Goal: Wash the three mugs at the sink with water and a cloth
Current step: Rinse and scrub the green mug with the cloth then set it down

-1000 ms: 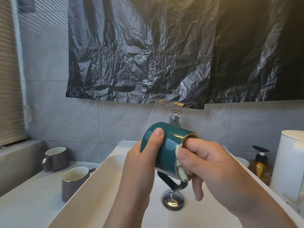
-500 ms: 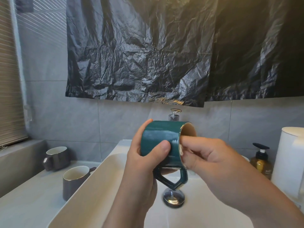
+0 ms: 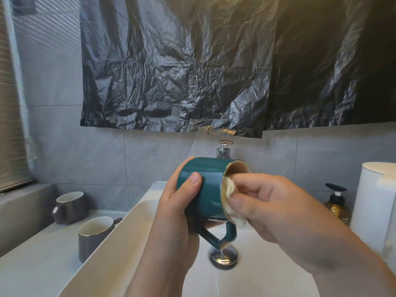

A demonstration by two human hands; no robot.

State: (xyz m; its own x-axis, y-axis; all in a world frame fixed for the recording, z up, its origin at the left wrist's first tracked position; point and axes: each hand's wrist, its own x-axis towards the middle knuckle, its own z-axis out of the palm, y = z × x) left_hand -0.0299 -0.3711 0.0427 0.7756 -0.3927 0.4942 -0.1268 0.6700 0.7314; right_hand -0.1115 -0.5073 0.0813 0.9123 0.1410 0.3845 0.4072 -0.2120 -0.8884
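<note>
A dark green mug (image 3: 209, 189) with a gold rim lies on its side above the white sink (image 3: 111, 249), mouth to the right, handle pointing down. My left hand (image 3: 177, 213) grips its body, thumb on the near side. My right hand (image 3: 267, 202) pinches a small pale cloth (image 3: 230, 189) against the mug's rim. Two grey mugs stand upright on the counter to the left: one (image 3: 94, 236) beside the sink, the other (image 3: 68, 205) farther back by the wall.
The faucet (image 3: 224, 148) rises behind the green mug, and the chrome drain plug (image 3: 224, 257) sits in the basin below it. A pump bottle (image 3: 335, 203) and a white cylindrical container (image 3: 372, 202) stand at the right. Black plastic sheeting (image 3: 214, 65) covers the wall above.
The mug has turned in my left hand, so its handle now hangs straight down. My right hand with the cloth has shifted along the rim.
</note>
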